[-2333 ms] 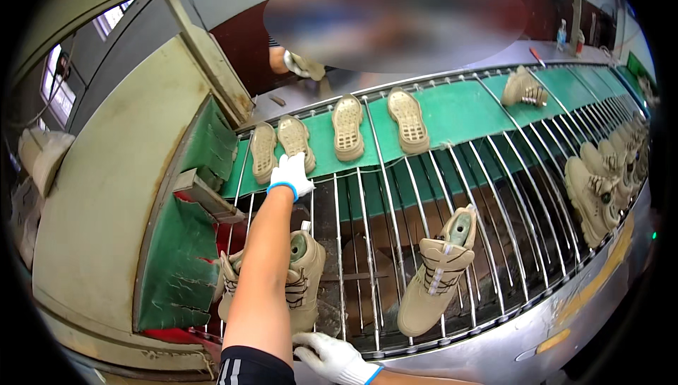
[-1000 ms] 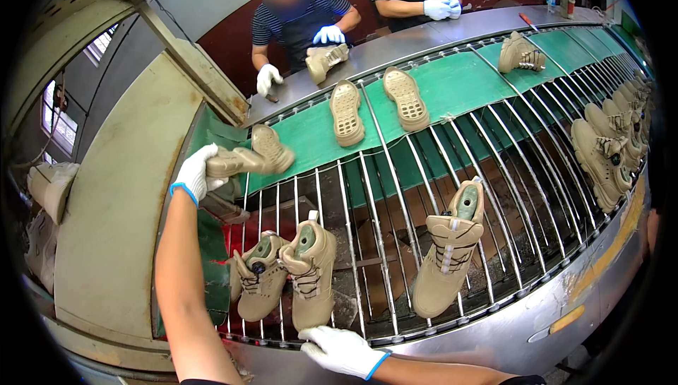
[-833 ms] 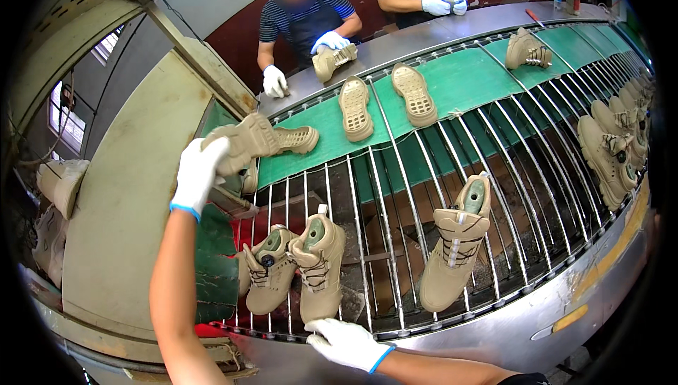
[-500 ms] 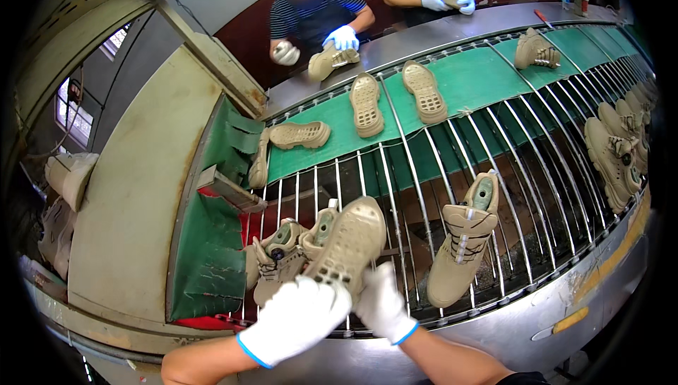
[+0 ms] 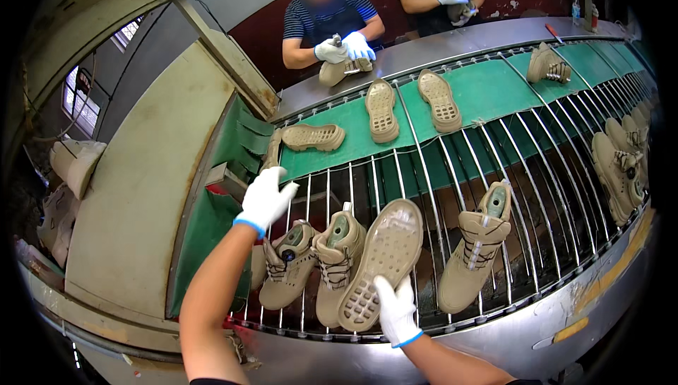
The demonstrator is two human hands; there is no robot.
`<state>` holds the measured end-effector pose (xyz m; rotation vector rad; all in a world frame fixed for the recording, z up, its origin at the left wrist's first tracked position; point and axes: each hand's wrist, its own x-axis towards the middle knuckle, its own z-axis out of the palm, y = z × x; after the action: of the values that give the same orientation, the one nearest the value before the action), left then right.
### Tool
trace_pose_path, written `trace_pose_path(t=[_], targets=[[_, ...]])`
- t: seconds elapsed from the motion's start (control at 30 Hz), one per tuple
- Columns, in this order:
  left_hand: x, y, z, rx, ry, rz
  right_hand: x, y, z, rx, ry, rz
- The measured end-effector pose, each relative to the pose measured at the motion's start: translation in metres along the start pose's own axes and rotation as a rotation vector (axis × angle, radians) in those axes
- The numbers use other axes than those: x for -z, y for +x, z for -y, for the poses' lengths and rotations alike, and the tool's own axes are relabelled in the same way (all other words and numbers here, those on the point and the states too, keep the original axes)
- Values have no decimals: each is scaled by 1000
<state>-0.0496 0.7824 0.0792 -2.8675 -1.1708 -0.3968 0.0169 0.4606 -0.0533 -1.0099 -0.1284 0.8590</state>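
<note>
My right hand (image 5: 398, 311), in a white glove, grips the lower edge of a tan shoe sole (image 5: 387, 261); its holed face is turned up, over the rack's near side. My left hand (image 5: 265, 200), gloved too, reaches to the far left with fingers and thumb apart. Just beyond its fingertips a sole stands on edge (image 5: 272, 149), with another sole (image 5: 313, 138) lying beside it on the green belt. Left of the held sole sit two tan laced shoes, one (image 5: 339, 261) right beside it and one (image 5: 289, 265) farther left. Another laced shoe (image 5: 477, 251) lies to the right.
Metal rods (image 5: 522, 194) form the conveyor rack. Two more soles (image 5: 382, 111) (image 5: 439, 101) and a shoe (image 5: 548, 65) rest on the green belt (image 5: 487, 88). Several shoes (image 5: 616, 166) line the right. Green flaps (image 5: 205, 251) hang at the left opening. Two co-workers handle shoes across the line.
My left hand has let go of the sole and moved up and left toward the belt's end. The right hand keeps the sole, now lower. Across the line, a co-worker's second hand has joined a shoe.
</note>
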Motion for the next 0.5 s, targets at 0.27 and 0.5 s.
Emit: trace_pose_path(t=[0.27, 0.5], targets=[[-119, 101, 128, 488, 32, 205, 4, -17, -7, 33, -440, -10], [-148, 114, 145, 604, -15, 143, 7, -23, -29, 64, -328, 9]])
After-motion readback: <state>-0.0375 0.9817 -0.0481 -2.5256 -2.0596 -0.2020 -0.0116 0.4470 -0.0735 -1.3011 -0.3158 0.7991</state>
